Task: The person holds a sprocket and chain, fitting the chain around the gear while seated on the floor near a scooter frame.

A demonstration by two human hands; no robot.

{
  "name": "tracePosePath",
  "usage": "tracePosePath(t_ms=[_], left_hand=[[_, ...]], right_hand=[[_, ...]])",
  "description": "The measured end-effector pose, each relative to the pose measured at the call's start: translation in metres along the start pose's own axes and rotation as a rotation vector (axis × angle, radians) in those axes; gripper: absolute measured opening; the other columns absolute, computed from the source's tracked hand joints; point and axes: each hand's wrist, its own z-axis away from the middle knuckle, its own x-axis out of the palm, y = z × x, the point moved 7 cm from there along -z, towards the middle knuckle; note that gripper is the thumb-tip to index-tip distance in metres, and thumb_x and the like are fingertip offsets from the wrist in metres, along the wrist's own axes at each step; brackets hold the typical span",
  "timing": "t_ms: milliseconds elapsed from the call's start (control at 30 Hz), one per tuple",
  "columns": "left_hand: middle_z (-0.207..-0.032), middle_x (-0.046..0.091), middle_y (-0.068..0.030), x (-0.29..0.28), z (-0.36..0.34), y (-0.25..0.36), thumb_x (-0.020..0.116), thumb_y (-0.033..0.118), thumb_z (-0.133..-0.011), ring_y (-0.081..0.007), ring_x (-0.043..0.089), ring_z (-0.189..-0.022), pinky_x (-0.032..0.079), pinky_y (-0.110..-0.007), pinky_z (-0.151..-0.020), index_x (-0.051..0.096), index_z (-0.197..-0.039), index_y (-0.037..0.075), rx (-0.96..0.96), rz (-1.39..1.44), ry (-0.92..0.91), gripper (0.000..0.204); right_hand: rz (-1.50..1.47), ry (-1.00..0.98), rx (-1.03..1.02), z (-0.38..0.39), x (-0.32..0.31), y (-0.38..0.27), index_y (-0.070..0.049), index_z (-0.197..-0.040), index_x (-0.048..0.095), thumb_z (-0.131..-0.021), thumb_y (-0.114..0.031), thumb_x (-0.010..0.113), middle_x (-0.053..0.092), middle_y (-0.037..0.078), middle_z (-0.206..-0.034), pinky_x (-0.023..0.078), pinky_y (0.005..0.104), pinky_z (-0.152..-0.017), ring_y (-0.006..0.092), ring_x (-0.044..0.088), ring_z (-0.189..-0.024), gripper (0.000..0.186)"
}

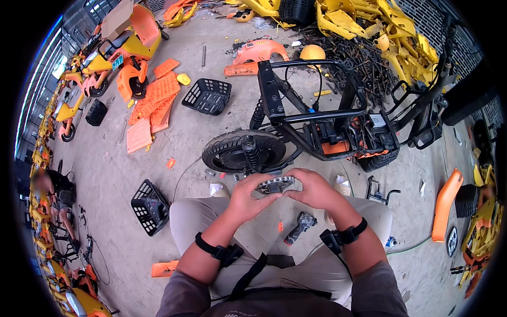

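Note:
Both my hands hold a small dark oval part with a pale ribbed edge [275, 184] above my lap; its exact kind is unclear. My left hand [249, 196] has fingers and thumb curled around its left end. The fingers of my right hand [311, 188] close on its right end. Just beyond them stands a stripped black scooter frame [317, 117], its rear wheel [216, 151] and shock absorber [252, 153] nearest my hands. On the floor between my legs lies a grey and black cordless power tool [300, 228].
Black plastic baskets [207, 96] [150, 207] lie to the left, near orange panels [157, 100]. Dark metal parts [359, 63] and yellow covers [401, 31] are piled at the back right. Another person [62, 193] sits far left beside a row of scooters. A cable [414, 247] crosses the floor.

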Motion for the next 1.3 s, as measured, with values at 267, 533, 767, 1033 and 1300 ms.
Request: tracePosePath(t_ms=[267,533,767,1033,1300], left_hand=[[-0.105,0.071,-0.0144,0.001,0.001,-0.004,0.091,0.016,-0.069,-0.0247,0.069,-0.098,0.053,-0.035,-0.087,0.068,-0.108,0.0,-0.068,-0.007,-0.011,0.048],[-0.105,0.071,-0.0148,0.002,0.002,-0.004,0.089,0.015,-0.071,-0.0276,0.07,-0.098,0.054,-0.035,-0.086,0.069,-0.107,0.001,-0.087,0.01,0.004,0.043],[-0.105,0.072,-0.0135,0.006,0.001,-0.008,0.09,0.017,-0.07,-0.0262,0.07,-0.098,0.054,-0.034,-0.086,0.068,-0.111,0.002,-0.095,0.003,-0.027,0.048],[-0.108,0.072,-0.0125,0.0,-0.003,-0.003,0.091,0.021,-0.069,-0.0257,0.07,-0.099,0.052,-0.035,-0.09,0.069,-0.111,0.004,-0.075,-0.089,-0.035,0.05],[-0.11,0.073,-0.0109,0.002,-0.002,-0.007,0.092,0.023,-0.068,-0.0229,0.069,-0.101,0.047,-0.034,-0.095,0.069,-0.11,0.005,-0.099,-0.11,-0.017,0.051]], right_hand=[[0.042,0.009,-0.034,0.0,0.0,0.0,-0.004,-0.113,0.062,-0.078,-0.018,0.079,0.065,0.018,-0.106,0.05,0.043,-0.088,0.0378,0.062,-0.102,0.041],[-0.008,-0.013,-0.063,0.0,0.001,-0.008,-0.002,-0.113,0.061,-0.076,-0.025,0.083,0.066,0.018,-0.104,0.05,0.0431,-0.086,0.037,0.063,-0.1,0.048],[0.033,0.033,-0.022,-0.002,0.007,-0.001,-0.003,-0.112,0.061,-0.075,-0.031,0.084,0.068,0.019,-0.096,0.052,0.0443,-0.079,0.0385,0.066,-0.092,0.052],[0.071,0.047,-0.036,-0.003,0.004,-0.008,-0.002,-0.11,0.061,-0.074,-0.025,0.081,0.068,0.02,-0.097,0.051,0.046,-0.079,0.0397,0.065,-0.092,0.046],[0.085,0.076,-0.047,-0.003,0.005,-0.005,-0.003,-0.108,0.061,-0.074,-0.024,0.079,0.068,0.02,-0.096,0.051,0.0468,-0.079,0.0401,0.064,-0.092,0.044]])
